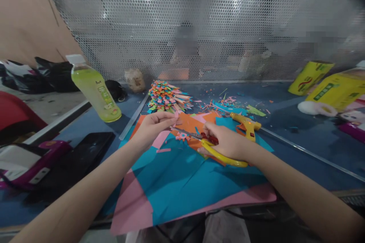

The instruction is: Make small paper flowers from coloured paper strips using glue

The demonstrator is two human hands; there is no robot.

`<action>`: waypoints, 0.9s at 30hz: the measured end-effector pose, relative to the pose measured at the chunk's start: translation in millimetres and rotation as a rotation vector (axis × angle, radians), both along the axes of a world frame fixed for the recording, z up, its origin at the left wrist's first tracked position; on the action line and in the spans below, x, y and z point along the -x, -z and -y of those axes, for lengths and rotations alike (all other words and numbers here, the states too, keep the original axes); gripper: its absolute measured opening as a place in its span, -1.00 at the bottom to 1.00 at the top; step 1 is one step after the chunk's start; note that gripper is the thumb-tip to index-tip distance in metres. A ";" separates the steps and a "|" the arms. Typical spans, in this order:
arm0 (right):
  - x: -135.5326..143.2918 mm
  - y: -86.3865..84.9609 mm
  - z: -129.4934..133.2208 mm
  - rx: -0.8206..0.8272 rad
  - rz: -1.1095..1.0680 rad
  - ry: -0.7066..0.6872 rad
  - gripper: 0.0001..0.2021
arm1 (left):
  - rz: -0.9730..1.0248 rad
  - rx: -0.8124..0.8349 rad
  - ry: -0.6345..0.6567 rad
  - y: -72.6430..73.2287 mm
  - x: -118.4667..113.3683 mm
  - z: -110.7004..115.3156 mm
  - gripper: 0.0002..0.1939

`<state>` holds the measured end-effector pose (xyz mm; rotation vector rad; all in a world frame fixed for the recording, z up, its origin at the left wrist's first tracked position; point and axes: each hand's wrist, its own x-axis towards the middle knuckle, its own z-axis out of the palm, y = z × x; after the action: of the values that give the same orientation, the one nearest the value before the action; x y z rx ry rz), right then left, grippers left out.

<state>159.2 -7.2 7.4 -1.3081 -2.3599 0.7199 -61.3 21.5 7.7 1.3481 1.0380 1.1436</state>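
Observation:
My right hand is closed around the yellow and red handles of a pair of scissors, whose blades point left. The blade tips lie close to my left hand, which pinches a small piece of pink paper between thumb and fingertips. Below the blades, a little pink paper flower rests among small cut pieces. Under both hands spread sheets of blue paper, orange paper and pink paper. Behind them stands a cone-shaped stack of colourful folded paper strips.
A yellow glue gun lies right of my right hand. Paper scraps cover the back. A green drink bottle, a black phone and a purple power strip sit left. Yellow bottles lie right, before a perforated metal panel.

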 end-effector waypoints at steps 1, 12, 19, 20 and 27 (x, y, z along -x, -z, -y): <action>0.1 0.3 -0.1 0.004 -0.007 -0.003 -0.65 | 0.003 0.001 0.020 0.1 -0.4 0.3 -0.80; -1.2 -0.2 1.4 0.014 0.001 0.011 -0.65 | -0.043 -0.048 0.112 -3.5 -1.2 5.0 -0.81; -0.1 -0.6 0.6 0.022 -0.007 0.001 -0.66 | -0.085 -0.048 0.136 -3.9 -3.0 5.0 -0.78; -0.2 -0.5 0.5 0.020 -0.007 0.002 -0.65 | -0.086 -0.051 0.131 -3.6 -2.9 4.9 -0.78; -1.6 -2.0 0.9 0.026 0.009 0.009 -0.65 | -0.016 0.067 0.131 -3.0 -3.2 5.2 -0.79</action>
<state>160.8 -8.2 9.4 -1.3339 -2.3580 0.7460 -58.2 16.3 10.7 1.3539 0.9761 0.9944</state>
